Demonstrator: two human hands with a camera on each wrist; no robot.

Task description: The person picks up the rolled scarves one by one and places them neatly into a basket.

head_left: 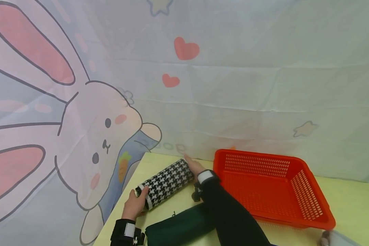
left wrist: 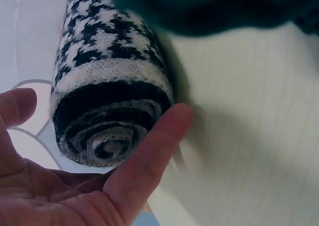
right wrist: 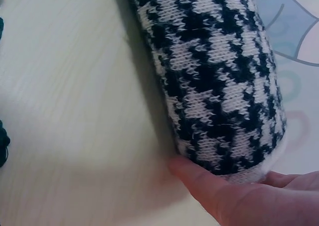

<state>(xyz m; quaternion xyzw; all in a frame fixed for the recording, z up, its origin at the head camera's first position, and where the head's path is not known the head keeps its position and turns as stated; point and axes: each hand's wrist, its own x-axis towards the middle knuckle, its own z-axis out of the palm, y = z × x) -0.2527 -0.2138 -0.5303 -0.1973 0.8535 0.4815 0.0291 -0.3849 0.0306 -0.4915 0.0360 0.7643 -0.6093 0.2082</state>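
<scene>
On the counter (head_left: 347,196): the checked roll (head_left: 167,182) is lying aslant; the green roll (head_left: 178,225) is lying apart on its near side, and the basket (head_left: 255,191) is standing to the right.
Left hand (head_left: 134,205): is cupping the near end, digits extended rather than clenched, one touching the coiled rim.
Right hand (head_left: 196,167): is resting against the far end, digits also extended, some partly hidden.
Spiral end: is facing the left palm, its windings looking fairly even.
Pressure: equal bearing from both ends should be keeping the windings flush; lopsided pushing would risk telescoping them.
Right sleeve (head_left: 230,212): is overlapping the green roll in view, so low sweeps could be disturbing it.
</scene>
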